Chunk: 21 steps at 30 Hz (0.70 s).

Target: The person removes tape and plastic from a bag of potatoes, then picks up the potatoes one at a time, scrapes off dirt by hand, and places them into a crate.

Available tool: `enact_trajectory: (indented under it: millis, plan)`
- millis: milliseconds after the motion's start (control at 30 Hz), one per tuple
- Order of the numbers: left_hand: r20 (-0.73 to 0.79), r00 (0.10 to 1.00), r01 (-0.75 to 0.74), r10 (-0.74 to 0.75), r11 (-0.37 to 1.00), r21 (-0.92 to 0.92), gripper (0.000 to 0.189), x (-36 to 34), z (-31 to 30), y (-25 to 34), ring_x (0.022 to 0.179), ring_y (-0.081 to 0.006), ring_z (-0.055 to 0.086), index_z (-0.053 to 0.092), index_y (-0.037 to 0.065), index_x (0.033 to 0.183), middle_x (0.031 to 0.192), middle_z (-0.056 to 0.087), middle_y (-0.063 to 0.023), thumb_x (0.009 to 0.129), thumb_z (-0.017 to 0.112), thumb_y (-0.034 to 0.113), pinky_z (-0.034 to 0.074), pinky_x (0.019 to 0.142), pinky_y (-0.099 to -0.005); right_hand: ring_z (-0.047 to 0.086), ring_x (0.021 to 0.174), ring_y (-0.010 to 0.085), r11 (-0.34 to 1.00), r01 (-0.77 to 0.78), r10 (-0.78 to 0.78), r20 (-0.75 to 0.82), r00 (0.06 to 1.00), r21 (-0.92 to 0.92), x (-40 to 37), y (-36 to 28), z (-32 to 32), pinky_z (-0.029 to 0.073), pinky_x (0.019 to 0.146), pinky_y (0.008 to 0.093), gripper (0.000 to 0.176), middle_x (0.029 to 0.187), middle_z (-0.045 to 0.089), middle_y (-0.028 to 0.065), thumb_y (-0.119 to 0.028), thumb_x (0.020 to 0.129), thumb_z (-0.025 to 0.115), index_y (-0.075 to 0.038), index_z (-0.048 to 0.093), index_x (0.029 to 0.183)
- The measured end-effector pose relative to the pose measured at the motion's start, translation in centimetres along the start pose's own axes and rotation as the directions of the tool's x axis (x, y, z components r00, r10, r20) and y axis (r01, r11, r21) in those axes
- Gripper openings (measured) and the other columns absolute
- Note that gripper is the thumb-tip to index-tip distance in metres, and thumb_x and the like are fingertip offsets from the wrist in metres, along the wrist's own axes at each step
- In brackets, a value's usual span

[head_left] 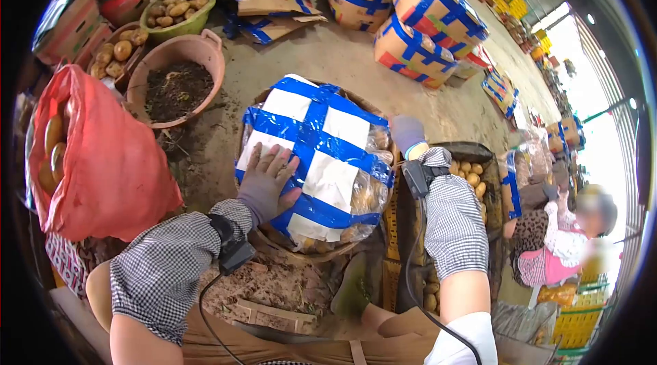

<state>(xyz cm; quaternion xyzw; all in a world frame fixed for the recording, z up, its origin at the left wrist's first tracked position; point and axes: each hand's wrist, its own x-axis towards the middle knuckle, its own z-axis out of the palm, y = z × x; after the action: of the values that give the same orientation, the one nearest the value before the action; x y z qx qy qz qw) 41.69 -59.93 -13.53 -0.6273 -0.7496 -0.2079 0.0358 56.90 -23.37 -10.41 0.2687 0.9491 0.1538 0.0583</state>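
A bulky package point(330, 185) sits in front of me, covered with white paper, clear plastic and crossed bands of blue tape. Round tan produce, like potatoes, shows through the plastic at its right side. My left hand point(268, 179), in a dirty grey glove, lies on the package's left part with fingers spread. At the upper right edge of the package is my right hand point(408, 134), also gloved, its fingers mostly out of sight. Both forearms wear checked sleeves and black wrist devices with cables.
Left of the package stand a pink tub point(217, 70) of dark soil, a red sack point(113, 166) and a green basin point(200, 24) of potatoes. A dark crate point(489, 159) of potatoes is at right. Taped boxes point(438, 5) stand behind. A person point(558, 228) sits at right.
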Motion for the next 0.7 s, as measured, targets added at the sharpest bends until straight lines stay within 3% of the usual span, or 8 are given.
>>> enact_trajectory:
  millis: [200, 267, 400, 467, 500, 533, 567, 700]
  plan:
    - [-0.034, 0.999, -0.002, 0.000, 0.999, -0.051, 0.058, 0.1, 0.0, -0.3, 0.134, -0.0348, 0.036, 0.046, 0.010, 0.135, 0.139, 0.046, -0.0161, 0.086, 0.058, 0.039, 0.014, 0.116, -0.0540, 0.068, 0.073, 0.0321, 0.999, -0.038, 0.041, -0.084, 0.996, 0.033, -2.0, -0.2, 1.8, 0.054, 0.062, 0.0432, 0.018, 0.076, 0.069, 0.0120, -0.017, 0.086, 0.054, -0.013, 0.071, 0.084]
    - [0.049, 0.998, 0.041, -0.041, 0.999, 0.002, 0.058, 0.2, -0.2, -0.2, 0.138, -0.0309, 0.032, 0.045, 0.012, 0.138, 0.143, 0.044, -0.0124, 0.091, 0.048, 0.046, 0.007, 0.117, -0.0524, 0.068, 0.074, 0.0317, 0.989, -0.004, 0.013, 0.059, 0.998, -0.148, -3.9, 0.5, 1.3, 0.054, 0.062, 0.0438, 0.019, 0.077, 0.069, 0.0122, -0.018, 0.086, 0.054, -0.013, 0.072, 0.081]
    - [0.006, 0.999, 0.036, -0.036, 0.999, -0.004, 0.056, 0.4, -0.1, -0.5, 0.137, -0.0314, 0.032, 0.046, 0.011, 0.136, 0.141, 0.045, -0.0133, 0.090, 0.052, 0.041, 0.009, 0.117, -0.0523, 0.068, 0.075, 0.0332, 0.990, 0.113, -0.104, 0.105, 0.989, -0.082, -5.4, 0.6, 0.2, 0.053, 0.066, 0.0455, 0.023, 0.079, 0.069, 0.0146, -0.020, 0.087, 0.052, -0.010, 0.072, 0.079]
    - [-0.017, 0.999, 0.037, -0.038, 0.999, -0.037, 0.056, 0.0, 0.2, -0.3, 0.135, -0.0325, 0.035, 0.047, 0.010, 0.134, 0.139, 0.047, -0.0146, 0.087, 0.057, 0.037, 0.012, 0.117, -0.0527, 0.067, 0.077, 0.0361, 0.991, -0.097, 0.079, 0.181, 0.980, 0.092, -6.9, 0.6, -1.5, 0.053, 0.070, 0.0465, 0.029, 0.082, 0.068, 0.0181, -0.024, 0.088, 0.050, -0.006, 0.071, 0.079]
    - [-0.028, 0.999, 0.038, -0.038, 0.999, -0.023, 0.055, 0.2, 0.1, -0.3, 0.136, -0.0322, 0.035, 0.047, 0.010, 0.134, 0.138, 0.046, -0.0143, 0.087, 0.057, 0.037, 0.012, 0.117, -0.0523, 0.066, 0.078, 0.0386, 0.986, -0.110, 0.081, 0.213, 0.974, 0.127, -7.2, 0.4, -1.6, 0.053, 0.072, 0.0465, 0.031, 0.083, 0.067, 0.0203, -0.026, 0.087, 0.050, -0.003, 0.070, 0.081]
    - [-0.033, 0.999, 0.034, -0.034, 0.999, -0.014, 0.054, 0.2, 0.1, -0.2, 0.136, -0.0318, 0.035, 0.047, 0.010, 0.134, 0.138, 0.046, -0.0140, 0.087, 0.057, 0.037, 0.012, 0.117, -0.0519, 0.066, 0.078, 0.0386, 0.986, -0.113, 0.084, 0.220, 0.972, 0.122, -7.7, 0.1, -1.0, 0.053, 0.072, 0.0465, 0.031, 0.083, 0.067, 0.0203, -0.026, 0.087, 0.050, -0.003, 0.070, 0.081]
    - [0.073, 0.995, 0.070, -0.071, 0.997, 0.018, 0.056, 0.2, 0.0, -0.2, 0.139, -0.0295, 0.029, 0.045, 0.011, 0.138, 0.144, 0.042, -0.0118, 0.092, 0.047, 0.043, 0.006, 0.118, -0.0504, 0.066, 0.080, 0.0384, 0.976, -0.174, 0.133, 0.268, 0.954, 0.134, -8.2, -0.3, -0.6, 0.053, 0.073, 0.0459, 0.031, 0.085, 0.068, 0.0208, -0.026, 0.087, 0.050, -0.004, 0.070, 0.082]
    - [0.045, 0.997, 0.064, -0.064, 0.998, -0.007, 0.055, 0.1, 0.2, -0.4, 0.139, -0.0289, 0.029, 0.046, 0.012, 0.137, 0.143, 0.043, -0.0119, 0.092, 0.048, 0.042, 0.007, 0.118, -0.0497, 0.066, 0.087, 0.0379, 0.937, -0.328, 0.265, 0.361, 0.894, 0.124, -10.9, -3.2, -1.1, 0.053, 0.076, 0.0453, 0.028, 0.089, 0.067, 0.0228, -0.023, 0.087, 0.051, -0.005, 0.072, 0.089]
